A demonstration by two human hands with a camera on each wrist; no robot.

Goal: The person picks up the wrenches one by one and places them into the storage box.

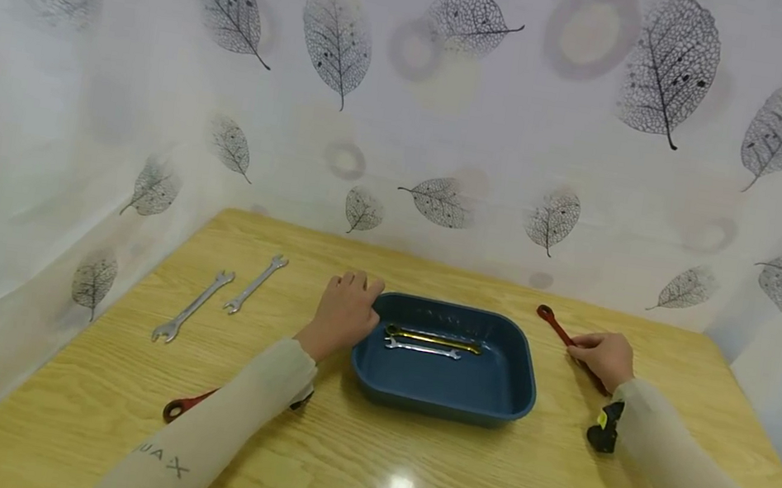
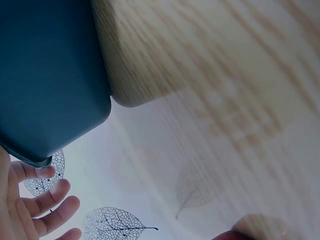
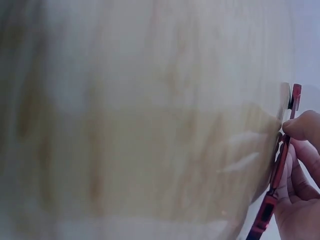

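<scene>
A dark blue rectangular tray [image 1: 439, 408] sits mid-table. In it lie a gold-coloured wrench [image 1: 437, 340] and a small silver wrench [image 1: 421, 349], side by side. My left hand [image 1: 345, 314] holds the tray's rim at its far left corner; in the left wrist view the fingers [image 2: 56, 215] curl loosely just outside the rim, and the thumb is mostly hidden. To the right of the tray my right hand [image 1: 603, 359] pinches a red wrench [image 1: 554, 324] between thumb and fingers. The right wrist view shows this red wrench [image 3: 280, 162] low over the wood, its near end partly covered.
Two silver double-ended wrenches, a longer wrench [image 1: 193, 306] and a shorter wrench [image 1: 255, 285], lie on the table's left side. Another red wrench [image 1: 176, 409] is partly hidden under my left forearm. Leaf-patterned cloth [image 1: 453, 119] stands behind the wooden table [image 1: 300, 465].
</scene>
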